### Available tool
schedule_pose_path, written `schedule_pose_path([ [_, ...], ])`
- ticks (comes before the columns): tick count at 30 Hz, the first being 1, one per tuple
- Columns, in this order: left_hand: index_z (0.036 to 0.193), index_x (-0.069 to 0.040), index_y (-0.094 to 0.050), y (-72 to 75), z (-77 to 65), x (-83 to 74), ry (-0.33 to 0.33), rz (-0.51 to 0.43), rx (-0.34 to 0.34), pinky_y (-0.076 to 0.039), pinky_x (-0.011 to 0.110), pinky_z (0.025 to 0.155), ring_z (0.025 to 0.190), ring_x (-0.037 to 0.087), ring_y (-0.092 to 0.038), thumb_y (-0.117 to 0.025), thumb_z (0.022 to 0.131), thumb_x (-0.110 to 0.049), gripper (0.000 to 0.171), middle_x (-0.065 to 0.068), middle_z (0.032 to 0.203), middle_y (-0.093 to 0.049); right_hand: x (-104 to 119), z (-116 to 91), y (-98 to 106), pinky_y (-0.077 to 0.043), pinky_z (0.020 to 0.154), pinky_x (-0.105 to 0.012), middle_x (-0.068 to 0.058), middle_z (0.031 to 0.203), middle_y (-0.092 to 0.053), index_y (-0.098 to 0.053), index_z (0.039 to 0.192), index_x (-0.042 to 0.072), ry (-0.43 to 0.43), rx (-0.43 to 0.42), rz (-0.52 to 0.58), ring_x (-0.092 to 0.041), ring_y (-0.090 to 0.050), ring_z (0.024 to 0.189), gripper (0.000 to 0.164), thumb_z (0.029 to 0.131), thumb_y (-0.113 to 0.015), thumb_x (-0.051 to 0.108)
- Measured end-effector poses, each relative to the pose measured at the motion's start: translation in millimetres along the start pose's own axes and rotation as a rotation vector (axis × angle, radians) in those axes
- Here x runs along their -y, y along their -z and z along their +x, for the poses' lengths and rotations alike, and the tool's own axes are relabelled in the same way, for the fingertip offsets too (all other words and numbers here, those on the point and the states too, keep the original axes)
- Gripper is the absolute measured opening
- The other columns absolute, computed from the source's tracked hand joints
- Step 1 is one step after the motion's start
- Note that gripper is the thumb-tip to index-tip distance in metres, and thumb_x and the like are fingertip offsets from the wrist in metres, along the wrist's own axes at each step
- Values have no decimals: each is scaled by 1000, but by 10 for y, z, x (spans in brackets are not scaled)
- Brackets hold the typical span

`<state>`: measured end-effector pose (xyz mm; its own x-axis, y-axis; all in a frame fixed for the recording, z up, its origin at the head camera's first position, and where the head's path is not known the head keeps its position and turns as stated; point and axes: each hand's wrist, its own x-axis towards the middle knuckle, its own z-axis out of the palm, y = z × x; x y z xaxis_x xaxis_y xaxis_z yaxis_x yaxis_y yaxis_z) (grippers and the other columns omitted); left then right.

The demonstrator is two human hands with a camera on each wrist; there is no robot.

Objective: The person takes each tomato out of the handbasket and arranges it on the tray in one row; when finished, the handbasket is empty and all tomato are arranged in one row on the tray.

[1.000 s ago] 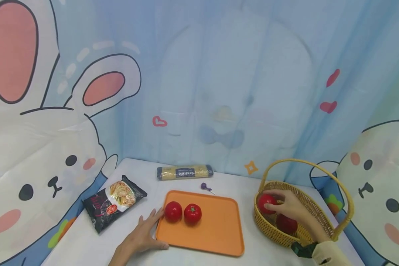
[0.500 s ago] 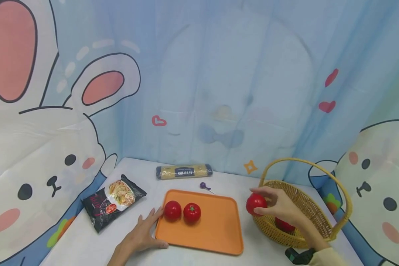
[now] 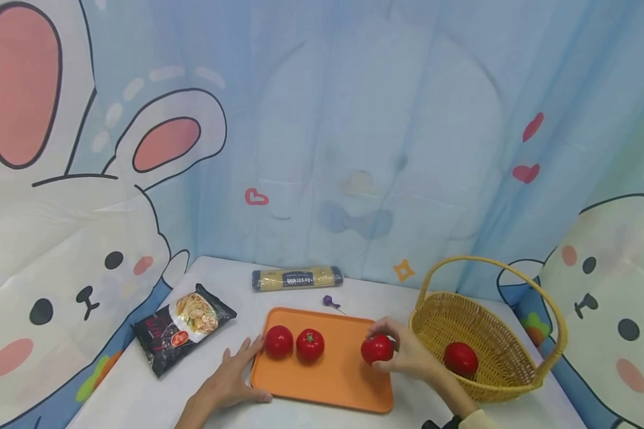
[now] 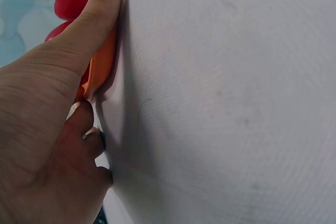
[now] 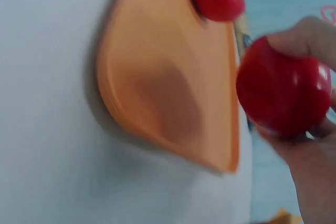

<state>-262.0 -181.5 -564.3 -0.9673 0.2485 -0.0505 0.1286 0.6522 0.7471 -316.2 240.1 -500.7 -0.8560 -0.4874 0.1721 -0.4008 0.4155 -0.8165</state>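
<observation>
My right hand [image 3: 408, 356] holds a red tomato [image 3: 377, 349] over the right side of the orange tray [image 3: 343, 381]. In the right wrist view that tomato [image 5: 283, 88] is apart from the tray, whose surface carries a shadow. Two more tomatoes lie on the tray's left half: a plain-looking one [image 3: 278, 342] and one with a green stem top [image 3: 310, 345]. My left hand [image 3: 226, 381] rests at the tray's near left corner, fingers spread. In the left wrist view its thumb [image 4: 86, 30] touches the tray's rim.
A wicker basket [image 3: 434, 325] with a tall handle stands at the right, one red tomato [image 3: 461, 358] inside. A black noodle packet [image 3: 185, 325] lies at the left. Behind the tray are a spaghetti pack [image 3: 297, 278] and a purple lollipop [image 3: 330, 301].
My right hand has lifted the tomato out of the basket and carried it left over the tray. The left hand has stayed at the tray's corner.
</observation>
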Motion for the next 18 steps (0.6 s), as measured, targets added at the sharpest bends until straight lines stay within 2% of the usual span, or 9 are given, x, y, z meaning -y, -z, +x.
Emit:
schedule_pose_path([
  [5,169,-19,-39,6,1,-4,9,4,7,-4,82,124,159,61,-10,-99,67,-57,124,24,174,-28,-19,78,-226,-66,95,-45,-13,123,-72,-61,141,4,-33,-23,-94,-35,-68,117,77,72,-94,-1],
  [9,169,-18,-39,4,-12,-36,38,-10,13,-5,83,124,159,63,-8,-101,67,-50,123,24,175,-27,-46,109,-364,-63,101,-53,-16,125,-71,-59,147,-1,-36,-40,-115,-36,-67,118,86,70,-95,-3],
  [14,168,-18,-41,-2,-14,-29,29,-8,2,-5,84,123,158,64,-8,-101,67,-51,122,25,174,-28,-75,172,-516,-61,104,-58,-18,133,-69,-63,146,-1,-63,-75,-139,-39,-67,123,85,69,-98,1],
  [18,167,-15,-41,3,-12,-16,-20,-7,1,0,81,125,160,59,-11,-100,68,-51,122,24,174,-29,-82,227,-617,-56,108,-64,-16,137,-67,-65,144,3,-99,-57,-139,-40,-64,128,81,70,-99,2],
])
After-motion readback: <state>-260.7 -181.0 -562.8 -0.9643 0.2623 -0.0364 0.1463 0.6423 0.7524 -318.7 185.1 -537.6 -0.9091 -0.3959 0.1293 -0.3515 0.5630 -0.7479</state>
